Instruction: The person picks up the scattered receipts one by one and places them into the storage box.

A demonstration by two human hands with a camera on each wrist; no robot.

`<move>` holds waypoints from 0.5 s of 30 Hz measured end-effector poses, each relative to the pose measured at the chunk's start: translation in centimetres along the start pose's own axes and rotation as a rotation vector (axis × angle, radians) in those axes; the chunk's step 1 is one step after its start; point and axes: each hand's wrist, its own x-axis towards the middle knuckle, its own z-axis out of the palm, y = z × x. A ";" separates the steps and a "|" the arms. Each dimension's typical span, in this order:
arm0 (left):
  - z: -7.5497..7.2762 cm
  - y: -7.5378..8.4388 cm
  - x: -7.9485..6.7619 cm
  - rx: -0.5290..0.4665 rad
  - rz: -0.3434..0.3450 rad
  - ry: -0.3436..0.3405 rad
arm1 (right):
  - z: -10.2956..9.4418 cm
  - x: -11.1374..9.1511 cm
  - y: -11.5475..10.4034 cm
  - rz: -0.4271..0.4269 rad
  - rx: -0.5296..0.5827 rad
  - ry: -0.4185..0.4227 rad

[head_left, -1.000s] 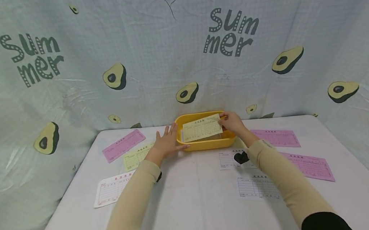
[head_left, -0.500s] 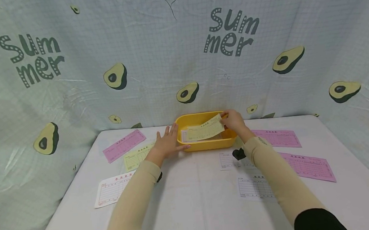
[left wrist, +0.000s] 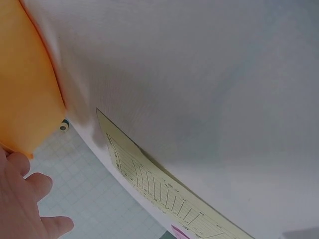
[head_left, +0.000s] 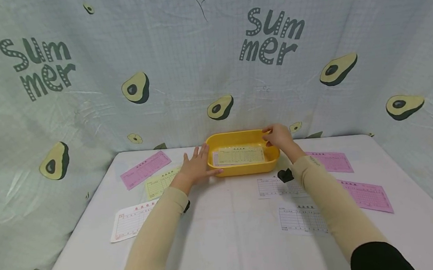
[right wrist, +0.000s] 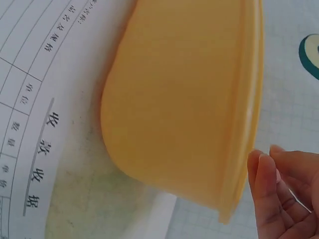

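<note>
A yellow plastic basin (head_left: 242, 170) stands at the table's back edge. Inside it lies a yellow receipt slip (head_left: 241, 155), with a pale pinkish slip (head_left: 216, 158) showing from under its left end. My left hand (head_left: 194, 169) rests at the basin's left end, fingers spread and thumb along the front wall. Over the right rim is my right hand (head_left: 279, 138), fingers loosely bent and holding nothing. In the right wrist view its fingertips (right wrist: 265, 164) are right by the basin's rim, seen from outside.
On the left lie a pink slip (head_left: 146, 169), a yellow slip (head_left: 161, 185) and a white slip with red print (head_left: 133, 222). Two white slips (head_left: 297, 222) and two pink slips (head_left: 370, 195) lie on the right, partly under the right arm. A patterned curtain (head_left: 181, 70) hangs behind.
The right hand has let go of the yellow receipt slip, which dropped flat into the basin. That hand has then shifted slightly right to the rim. The left hand has stayed in place.
</note>
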 end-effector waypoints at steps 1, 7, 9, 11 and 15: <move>-0.1 0.0 0.0 0.000 0.000 -0.002 | -0.2 0.0 0.0 -0.005 0.013 -0.007; -0.2 -0.1 0.2 -0.003 0.002 0.006 | -1.2 -0.4 0.0 -0.058 0.057 -0.041; -0.1 -0.1 0.2 -0.001 0.005 0.006 | -1.4 -0.7 -0.1 -0.077 0.055 -0.046; 0.0 -0.2 0.2 -0.002 0.007 0.003 | -1.6 -1.1 0.0 -0.099 0.054 -0.052; 0.2 -0.2 0.3 0.002 0.006 -0.002 | -2.0 -1.8 0.3 -0.129 0.063 -0.071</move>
